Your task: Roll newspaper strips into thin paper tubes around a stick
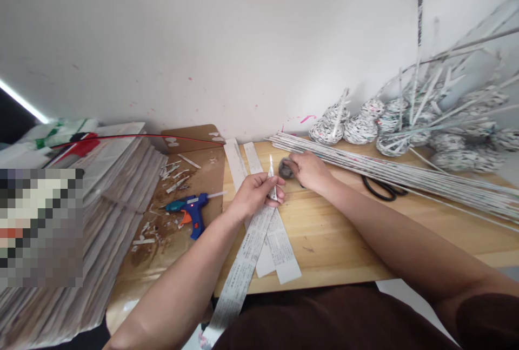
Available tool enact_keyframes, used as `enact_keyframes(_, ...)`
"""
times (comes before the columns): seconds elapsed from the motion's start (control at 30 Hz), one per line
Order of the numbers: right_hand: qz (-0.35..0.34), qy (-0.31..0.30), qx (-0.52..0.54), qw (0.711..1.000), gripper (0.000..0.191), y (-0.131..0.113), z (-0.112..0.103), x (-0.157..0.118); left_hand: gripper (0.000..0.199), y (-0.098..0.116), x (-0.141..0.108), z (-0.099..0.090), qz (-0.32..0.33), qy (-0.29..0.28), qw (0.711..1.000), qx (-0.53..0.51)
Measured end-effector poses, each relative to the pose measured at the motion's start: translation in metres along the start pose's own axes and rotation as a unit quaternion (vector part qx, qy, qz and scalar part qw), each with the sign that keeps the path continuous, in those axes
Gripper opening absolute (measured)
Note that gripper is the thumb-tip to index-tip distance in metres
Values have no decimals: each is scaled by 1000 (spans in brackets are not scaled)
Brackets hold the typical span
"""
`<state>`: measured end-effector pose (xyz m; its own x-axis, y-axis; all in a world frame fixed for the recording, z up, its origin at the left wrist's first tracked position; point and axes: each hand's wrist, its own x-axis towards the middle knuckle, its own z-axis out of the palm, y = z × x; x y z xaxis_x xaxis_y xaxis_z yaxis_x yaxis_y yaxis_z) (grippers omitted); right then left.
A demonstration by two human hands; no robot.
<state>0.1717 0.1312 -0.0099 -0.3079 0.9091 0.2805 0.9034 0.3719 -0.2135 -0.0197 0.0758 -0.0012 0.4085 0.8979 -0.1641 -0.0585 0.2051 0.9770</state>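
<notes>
A newspaper strip (246,271) is running from below the near edge of the desk (336,247) up to the left hand (256,194), whose grip is clamping its narrow, rolled end: a holding step, seemingly calling for steady pressure. Loose strips (284,250) are lying beneath; a glue gun (197,215) is resting leftward. The right hand (312,170) is touching a grey wad (285,169), its grip's closure remaining unclear. Beyond, paper rods (365,167) are lying before woven paper forms (360,128) and a pink-flecked wall (227,41).

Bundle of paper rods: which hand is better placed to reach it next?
Right, probably. The right hand is close beside the bundle, though at a grey lump; the left hand is farther off and holds a newspaper strip.
</notes>
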Motion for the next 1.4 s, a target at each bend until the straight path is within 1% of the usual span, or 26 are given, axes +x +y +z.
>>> enact_keyframes(0.07,14,9,-11,1000,49,-1,0,0,40,0,0,0,0,-4,1000,0)
enact_keyframes(0.13,13,15,-11,1000,53,0,1,0,39,0,0,1,0,-9,1000,-1)
enact_keyframes(0.2,-3,31,6,1000,50,0,1,-1,38,0,0,1,1,-10,1000,-3)
enact_keyframes(0.23,-13,53,21,998,45,0,0,-2,38,1,0,1,0,-9,1000,-4)
enact_keyframes(0.3,-34,123,71,989,36,-3,-5,-3,37,1,-1,2,-3,-4,1000,-7)
enact_keyframes(0.33,-46,158,111,980,34,-6,-9,-4,37,2,-1,2,-5,-2,1000,-8)
enact_keyframes(0.37,-59,179,163,968,34,-10,-13,-6,37,3,-2,3,-6,-2,1000,-8)
enact_keyframes(0.4,-70,178,227,955,31,-16,-18,-8,37,3,-2,3,-7,-3,1000,-6)
enact_keyframes(0.43,-71,151,301,939,30,-21,-22,-10,37,4,-2,3,-6,-7,1000,0)
enact_keyframes(0.47,-65,97,381,917,30,-27,-26,-12,37,4,-3,4,-5,-13,1000,8)
enact_keyframes(0.5,-52,23,458,887,32,-32,-29,-14,38,4,-3,4,-3,-19,1000,17)
enact_keyframes(0.53,-34,-48,523,850,35,-36,-31,-16,38,3,-3,4,-2,-25,999,25)
enact_keyframes(0.57,-19,-105,578,809,38,-40,-33,-18,39,3,-3,4,-1,-29,999,32)
enact_keyframes(0.6,-3,-142,622,770,40,-42,-33,-20,39,1,-2,4,-1,-33,999,39)
enact_keyframes(0.63,12,-160,655,738,40,-43,-32,-20,40,0,-2,4,-1,-37,998,44)
enact_keyframes(0.67,23,-163,680,714,37,-43,-31,-21,40,-1,-2,4,1,-40,998,49)
enact_keyframes(0.7,34,-158,697,698,34,-44,-30,-21,39,-2,-2,4,4,-41,998,54)
enact_keyframes(0.77,55,-145,715,682,28,-43,-26,-20,37,-5,-2,4,11,-44,997,62)
enact_keyframes(0.83,74,-128,723,675,29,-42,-23,-19,36,-6,-2,4,19,-45,996,69)
enact_keyframes(0.9,94,-107,724,675,30,-42,-22,-17,36,-6,-2,5,23,-48,996,74)
enact_keyframes(0.97,104,-88,714,687,29,-41,-21,-16,37,-6,-2,5,22,-52,996,75)
enact_keyframes(1.1,119,-42,677,725,30,-40,-21,-14,37,-5,-3,5,16,-51,996,74)
enact_keyframes(1.23,144,19,657,740,27,-39,-19,-12,37,-3,-5,7,10,-50,995,83)
enact_keyframes(1.3,149,22,651,744,29,-38,-19,-12,37,-2,-6,7,4,-53,996,78)
enact_keyframes(1.4,122,-22,642,757,29,-36,-21,-11,37,-1,-5,7,-8,-53,996,65)
